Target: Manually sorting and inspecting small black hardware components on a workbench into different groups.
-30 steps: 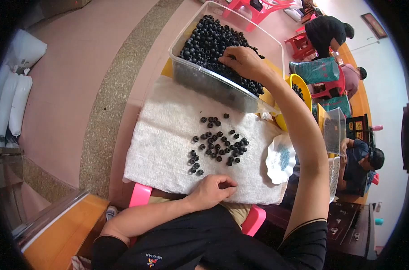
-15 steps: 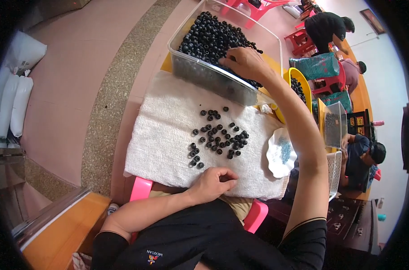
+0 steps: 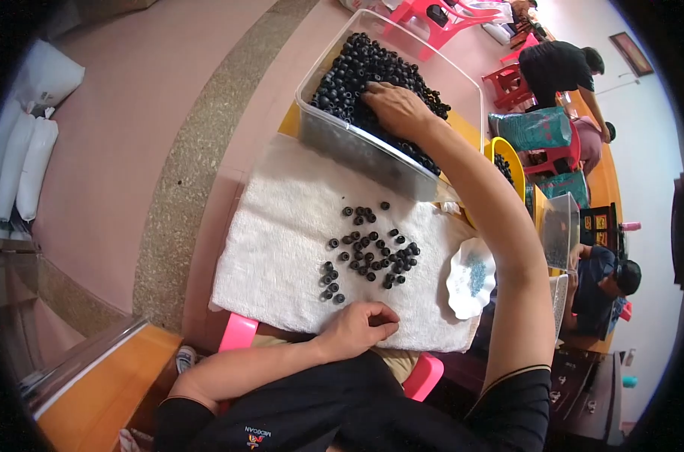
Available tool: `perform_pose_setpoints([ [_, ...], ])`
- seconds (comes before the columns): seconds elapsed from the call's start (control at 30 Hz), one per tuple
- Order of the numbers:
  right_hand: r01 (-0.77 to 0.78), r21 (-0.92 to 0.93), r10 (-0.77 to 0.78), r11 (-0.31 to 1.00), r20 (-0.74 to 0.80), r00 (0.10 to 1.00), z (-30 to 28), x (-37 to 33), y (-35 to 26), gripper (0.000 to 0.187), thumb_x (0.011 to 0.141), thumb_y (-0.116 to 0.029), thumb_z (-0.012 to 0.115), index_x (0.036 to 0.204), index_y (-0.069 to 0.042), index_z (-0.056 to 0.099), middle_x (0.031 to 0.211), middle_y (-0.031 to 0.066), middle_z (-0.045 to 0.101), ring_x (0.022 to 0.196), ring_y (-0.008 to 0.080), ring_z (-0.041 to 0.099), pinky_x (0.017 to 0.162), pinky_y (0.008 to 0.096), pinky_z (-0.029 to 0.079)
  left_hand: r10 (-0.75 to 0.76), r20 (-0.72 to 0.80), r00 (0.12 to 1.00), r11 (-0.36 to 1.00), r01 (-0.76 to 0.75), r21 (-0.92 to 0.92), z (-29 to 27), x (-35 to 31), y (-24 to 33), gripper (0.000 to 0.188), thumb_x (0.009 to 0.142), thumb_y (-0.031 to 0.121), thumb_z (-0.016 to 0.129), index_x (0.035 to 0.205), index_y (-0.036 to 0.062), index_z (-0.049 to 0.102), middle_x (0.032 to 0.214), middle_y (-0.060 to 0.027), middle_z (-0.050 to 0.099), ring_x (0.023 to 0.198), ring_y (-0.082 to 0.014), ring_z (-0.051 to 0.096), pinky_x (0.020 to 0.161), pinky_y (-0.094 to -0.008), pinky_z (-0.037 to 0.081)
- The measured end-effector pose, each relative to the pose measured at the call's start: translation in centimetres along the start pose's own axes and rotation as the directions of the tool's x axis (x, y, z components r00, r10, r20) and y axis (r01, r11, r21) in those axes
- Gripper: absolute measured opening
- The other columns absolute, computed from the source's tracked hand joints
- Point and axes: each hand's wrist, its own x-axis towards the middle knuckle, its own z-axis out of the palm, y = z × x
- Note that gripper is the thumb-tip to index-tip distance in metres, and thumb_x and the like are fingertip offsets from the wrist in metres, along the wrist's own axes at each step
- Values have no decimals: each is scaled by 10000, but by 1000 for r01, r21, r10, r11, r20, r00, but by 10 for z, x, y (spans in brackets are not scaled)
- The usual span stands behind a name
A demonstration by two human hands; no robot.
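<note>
My right hand (image 3: 400, 110) reaches over the near wall of a clear plastic bin (image 3: 342, 126) and lies on a heap of small black ring-shaped beads (image 3: 343, 84). Its fingers stretch into the heap, and their tips are partly hidden among the beads. On the near edge of a white towel (image 3: 270, 218) rests my left hand (image 3: 357, 328), loosely curled. A gap shows between its thumb and forefinger, and nothing is seen in it. Several loose black beads (image 3: 368, 256) lie scattered on the towel between the left hand and the bin.
A white scalloped dish (image 3: 462, 300) with small blue beads (image 3: 476, 275) sits at the towel's right edge, beside my right forearm. Beyond it stand a yellow basin (image 3: 515, 162) and another clear bin (image 3: 562, 218). Other people (image 3: 556, 71) work along a table at the right.
My right hand has flattened and stretched further into the bead heap. The left hand keeps its curled pose. The whole view has shifted, so the bin and towel appear lower.
</note>
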Motion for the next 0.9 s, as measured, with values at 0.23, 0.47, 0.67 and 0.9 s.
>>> perform_pose_setpoints([
  [0.23,-29,-162,73,986,269,960,-6,32,9,259,839,-98,565,1086,-19,579,1101,174,609,1085,310,591,941,380,499,-23,-16,1000,999,22,-43,-2,1,-1,181,884,117,703,1006,-17,685,870,-59,699,781,-89,634,710,-248,526],
  [0.47,-134,-2,130,991,250,959,11,50,20,314,714,-228,659,944,-22,606,957,198,656,965,350,633,849,447,520,-94,19,995,988,96,-123,-7,3,3,191,886,142,696,1007,-6,689,902,-51,712,819,-86,644,741,-239,516],
  [0.67,-228,166,159,959,347,924,14,62,29,256,681,-208,642,805,15,615,838,242,657,857,410,652,737,461,535,-54,-5,999,996,53,-77,-6,4,-1,196,885,133,714,1024,-3,683,851,-36,692,751,-71,620,687,-240,518],
  [0.9,-233,282,181,931,199,963,22,55,22,169,639,-107,633,724,37,615,772,296,625,780,429,660,654,474,527,-39,2,999,996,39,-78,-4,5,-3,204,883,141,718,1027,0,684,869,-42,695,767,-76,624,695,-239,518],
])
